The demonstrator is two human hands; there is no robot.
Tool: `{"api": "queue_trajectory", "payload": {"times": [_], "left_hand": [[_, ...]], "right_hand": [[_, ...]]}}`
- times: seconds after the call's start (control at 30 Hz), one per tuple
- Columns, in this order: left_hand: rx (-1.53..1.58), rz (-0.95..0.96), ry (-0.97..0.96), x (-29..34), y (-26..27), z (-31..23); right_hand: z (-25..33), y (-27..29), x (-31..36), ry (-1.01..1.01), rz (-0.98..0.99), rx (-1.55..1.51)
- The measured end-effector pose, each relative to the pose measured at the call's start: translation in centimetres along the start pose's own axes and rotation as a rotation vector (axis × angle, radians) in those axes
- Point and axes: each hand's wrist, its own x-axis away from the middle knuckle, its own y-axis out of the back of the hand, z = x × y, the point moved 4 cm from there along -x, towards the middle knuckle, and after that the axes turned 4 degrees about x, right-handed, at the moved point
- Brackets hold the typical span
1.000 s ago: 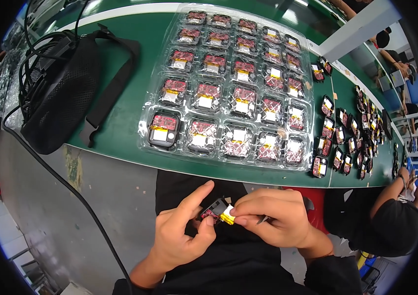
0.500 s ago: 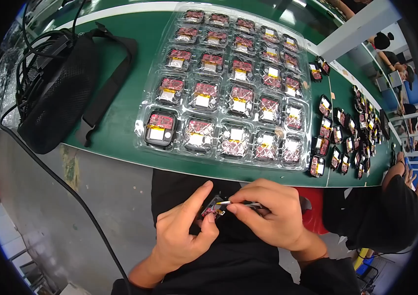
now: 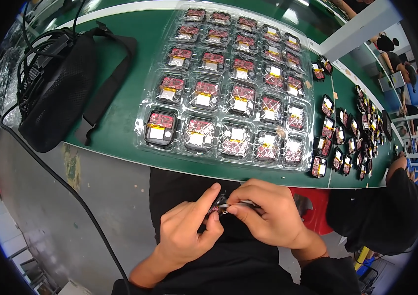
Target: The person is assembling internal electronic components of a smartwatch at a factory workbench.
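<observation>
My left hand (image 3: 187, 226) is closed around a small black device housing (image 3: 217, 202) with a red circuit board inside, held over my lap below the table edge. Its index finger reaches up along the housing and the thumb presses the near side. From the right, my right hand (image 3: 273, 214) pinches a slim grey tool (image 3: 247, 202) between thumb and fingertips. The tool's front end meets the housing, though the fingers cover most of it and the exact contact is hidden.
A clear plastic tray (image 3: 142, 120) of similar devices lies on the green table (image 3: 125, 91). More loose devices (image 3: 351, 142) spread to its right. A black mesh bag (image 3: 64, 98) with cables sits left. A red stool (image 3: 317, 211) and a dark-clothed person (image 3: 378, 211) are at right.
Both hands stay at the housing. The left hand has shifted slightly right and the housing has tilted, showing less of its board. The pale tip between the right fingertips is now less visible.
</observation>
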Motion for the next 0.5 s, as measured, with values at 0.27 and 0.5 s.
{"api": "queue_trajectory", "payload": {"times": [0.27,0.5], "left_hand": [[-0.026,-0.046,-0.039,-0.1,0.1,-0.1],[0.106,-0.054,-0.202,-0.4,0.1,-0.5]], "right_hand": [[-0.1,-0.6,0.5,-0.110,-0.074,-0.095],[0.3,-0.1,0.8,-0.100,-0.187,-0.198]]}}
